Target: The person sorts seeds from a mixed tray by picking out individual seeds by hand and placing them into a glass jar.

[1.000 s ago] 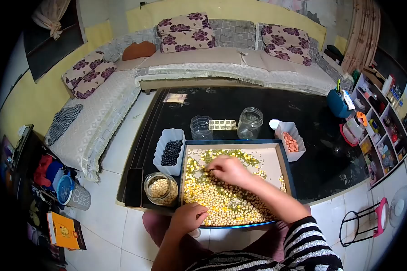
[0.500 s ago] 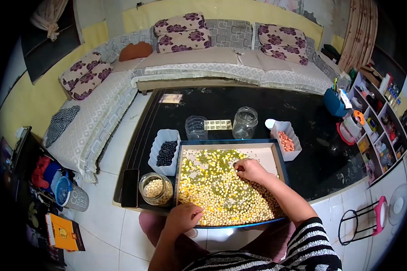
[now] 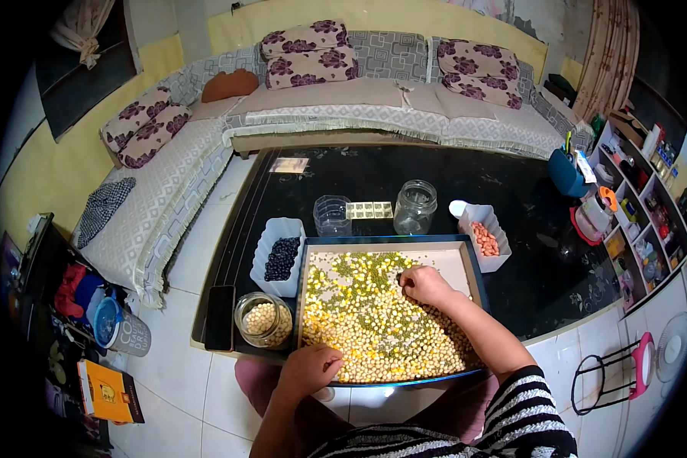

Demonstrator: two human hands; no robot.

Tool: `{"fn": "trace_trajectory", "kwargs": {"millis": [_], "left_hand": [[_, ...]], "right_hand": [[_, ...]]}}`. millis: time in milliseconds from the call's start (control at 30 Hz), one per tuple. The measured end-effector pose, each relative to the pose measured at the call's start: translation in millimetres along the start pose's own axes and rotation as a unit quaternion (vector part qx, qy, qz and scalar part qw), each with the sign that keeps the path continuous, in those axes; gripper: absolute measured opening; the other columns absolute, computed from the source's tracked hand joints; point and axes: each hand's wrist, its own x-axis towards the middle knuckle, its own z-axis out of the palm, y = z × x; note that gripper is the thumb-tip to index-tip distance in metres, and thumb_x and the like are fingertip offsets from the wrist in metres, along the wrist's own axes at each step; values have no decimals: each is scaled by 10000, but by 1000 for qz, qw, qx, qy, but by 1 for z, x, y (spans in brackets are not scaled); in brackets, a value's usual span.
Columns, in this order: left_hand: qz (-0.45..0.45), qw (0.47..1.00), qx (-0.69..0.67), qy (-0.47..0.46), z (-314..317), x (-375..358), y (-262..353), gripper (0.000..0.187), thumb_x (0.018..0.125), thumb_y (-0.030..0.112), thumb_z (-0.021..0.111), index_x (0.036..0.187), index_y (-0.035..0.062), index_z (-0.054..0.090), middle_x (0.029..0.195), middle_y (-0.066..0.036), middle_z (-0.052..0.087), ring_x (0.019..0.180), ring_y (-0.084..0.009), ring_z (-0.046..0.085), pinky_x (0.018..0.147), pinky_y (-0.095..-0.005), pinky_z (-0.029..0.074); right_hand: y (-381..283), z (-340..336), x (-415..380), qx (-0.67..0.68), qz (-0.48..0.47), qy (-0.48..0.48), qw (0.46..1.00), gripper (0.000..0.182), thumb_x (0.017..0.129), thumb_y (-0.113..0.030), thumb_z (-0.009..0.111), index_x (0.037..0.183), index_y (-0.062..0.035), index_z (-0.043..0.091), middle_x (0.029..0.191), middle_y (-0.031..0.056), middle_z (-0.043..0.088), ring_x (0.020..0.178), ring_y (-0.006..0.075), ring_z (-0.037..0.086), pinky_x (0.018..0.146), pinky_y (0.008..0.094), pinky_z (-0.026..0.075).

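Observation:
A shallow tray (image 3: 471, 263) with a dark blue rim holds a spread of yellow corn kernels (image 3: 330, 288), small green beans (image 3: 389, 261) and round pale beans (image 3: 435, 359). Over its right middle, my right hand (image 3: 427, 287) is closed in a pinch, fingertips down among the grains; what they hold is too small to make out. My left hand (image 3: 310, 369) rests at the front left corner of the tray, fingers curled together beside the pale beans. Whether anything is in it is hidden. Just beyond it stands a glass jar (image 3: 263, 319) of pale beans.
Left of the tray are a plastic container (image 3: 279, 259) of black beans and a phone (image 3: 220, 317). Behind it stand an octagonal clear container (image 3: 332, 215) and a glass jar (image 3: 415, 208). To the right sits a container (image 3: 485, 238) of reddish peanuts. A sofa (image 3: 328, 107) lines the back.
My right hand has shifted very slightly to the right, still pinched over the grains. The left hand stays at the tray's corner.

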Motion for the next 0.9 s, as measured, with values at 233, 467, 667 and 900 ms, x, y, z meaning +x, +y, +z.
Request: {"fn": "trace_trajectory", "kwargs": {"millis": [233,467,667,900], "left_hand": [[-1,1000,6,-4,0,0,0,115,758,212,618,818,116,638,765,-50,623,703,-243,610,612,-325,482],[-2,1000,3,-1,0,0,-1,111,763,215,615,812,118,635,763,-50,624,704,-244,609,612,-332,480],[2,1000,6,-2,0,1,0,115,766,212,611,821,115,640,765,-53,623,705,-248,607,612,-338,478],[28,999,-21,28,1,-1,-2,132,755,187,638,829,78,650,783,-64,623,700,-243,608,624,-326,484]], "right_hand": [[-14,0,5,47,29,23,998,154,709,-99,568,845,-48,620,837,130,627,792,297,599,744,378,483],[-3,19,19,-43,-41,27,998,147,694,-81,584,823,-24,626,794,142,627,761,305,601,712,377,494],[-1,12,16,-50,-29,0,998,109,668,-60,573,758,-45,632,765,137,628,735,312,601,691,389,492],[-59,-17,23,44,-5,37,998,91,671,-101,583,745,-52,603,739,135,614,710,306,602,657,392,487]]}}
